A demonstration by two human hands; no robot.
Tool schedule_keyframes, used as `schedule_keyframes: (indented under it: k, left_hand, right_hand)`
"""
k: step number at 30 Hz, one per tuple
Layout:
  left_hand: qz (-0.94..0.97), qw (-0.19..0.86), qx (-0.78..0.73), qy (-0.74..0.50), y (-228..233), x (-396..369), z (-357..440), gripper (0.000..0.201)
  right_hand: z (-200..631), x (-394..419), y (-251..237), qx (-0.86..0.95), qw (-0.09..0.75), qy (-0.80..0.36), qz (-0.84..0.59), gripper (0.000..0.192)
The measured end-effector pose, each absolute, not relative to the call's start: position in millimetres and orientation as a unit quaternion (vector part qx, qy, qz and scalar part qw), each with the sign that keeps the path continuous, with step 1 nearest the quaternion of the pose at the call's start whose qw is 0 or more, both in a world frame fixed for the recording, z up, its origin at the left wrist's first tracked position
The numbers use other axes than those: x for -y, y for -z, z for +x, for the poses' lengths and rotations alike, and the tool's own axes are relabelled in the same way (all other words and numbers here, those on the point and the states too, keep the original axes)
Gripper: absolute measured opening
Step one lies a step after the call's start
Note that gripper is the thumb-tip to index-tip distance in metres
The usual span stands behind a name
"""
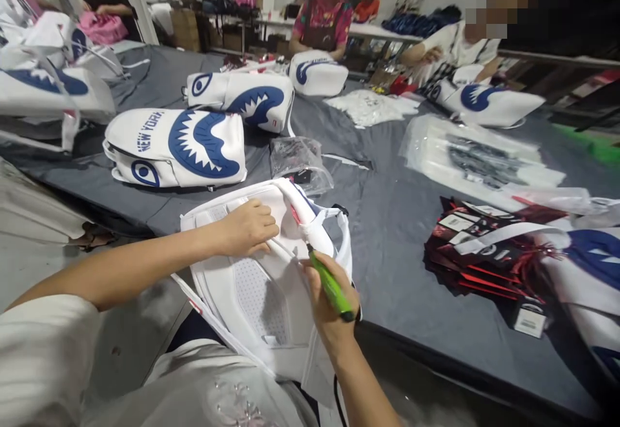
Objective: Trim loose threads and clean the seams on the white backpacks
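A white backpack (295, 323) leans at the table's near edge against my body, its padded back panel facing me. My left hand (249, 225) is closed at the upper part of that panel, fingers curled on a white strap (283, 246). In my right hand (334, 291) is a slim green-handled tool (329, 281) with a dark butt end. Its thin tip points up and away from me, at the white strap near a small red tag (295, 214). Whether the tip touches the fabric I cannot tell.
White backpacks with blue shark mouths (208, 143) lie beyond on the dark table cover (382, 220). A clear plastic bag (300, 162) sits behind my backpack. Red-black hang tags (475, 246) are piled at right, near stacked plastic bags (484, 156). Several people work across the table.
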State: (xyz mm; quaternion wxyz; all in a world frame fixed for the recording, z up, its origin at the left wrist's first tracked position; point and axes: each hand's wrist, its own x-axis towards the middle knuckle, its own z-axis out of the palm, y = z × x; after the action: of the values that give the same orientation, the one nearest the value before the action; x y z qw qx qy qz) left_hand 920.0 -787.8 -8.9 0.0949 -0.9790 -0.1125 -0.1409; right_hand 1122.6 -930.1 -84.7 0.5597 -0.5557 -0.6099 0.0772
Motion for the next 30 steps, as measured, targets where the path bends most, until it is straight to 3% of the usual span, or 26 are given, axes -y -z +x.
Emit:
schedule_keyframes:
  k: [3,6,9,13,15,19,22,24,30]
  left_hand:
    - [-0.966,0.087,0.131,0.204,-17.1,826.2,914.9,0.025]
    - [-0.953,0.064,0.163,0.248,-48.1,870.1,911.0,0.025]
    - [-0.940,0.005,0.237,0.244,-55.0,888.3,908.5,0.026]
    - [-0.945,-0.096,0.261,0.172,-15.2,873.6,909.9,0.018]
    - [-0.947,-0.089,0.236,0.200,0.9,860.6,915.1,0.014]
    - [-0.932,0.035,0.251,0.258,-5.2,839.8,937.1,0.038]
    - [-0.959,0.050,0.254,0.114,-18.8,824.8,959.5,0.083]
    - [-0.960,0.049,0.271,0.047,-21.0,814.9,972.1,0.098]
    - [-0.963,0.083,0.256,0.035,-5.4,801.0,982.7,0.089]
  right_hand:
    - [1112.9,935.9,63.4,0.697,0.567,0.023,-0.438,0.046]
    - [1114.7,944.8,31.7,0.733,0.562,0.062,-0.378,0.056]
    - [1123.5,945.9,13.7,0.771,0.517,0.038,-0.370,0.050]
    - [1132.6,937.2,32.2,0.785,0.489,-0.022,-0.379,0.032]
    - [1137.0,933.3,47.2,0.785,0.479,-0.036,-0.390,0.031]
    - [1144.4,931.9,60.7,0.810,0.444,-0.031,-0.381,0.036]
    - [1142.1,935.4,61.6,0.798,0.453,-0.021,-0.397,0.034]
    - [1135.2,941.0,62.6,0.770,0.470,-0.026,-0.431,0.028]
    - [1122.9,956.7,61.8,0.784,0.427,-0.047,-0.448,0.018]
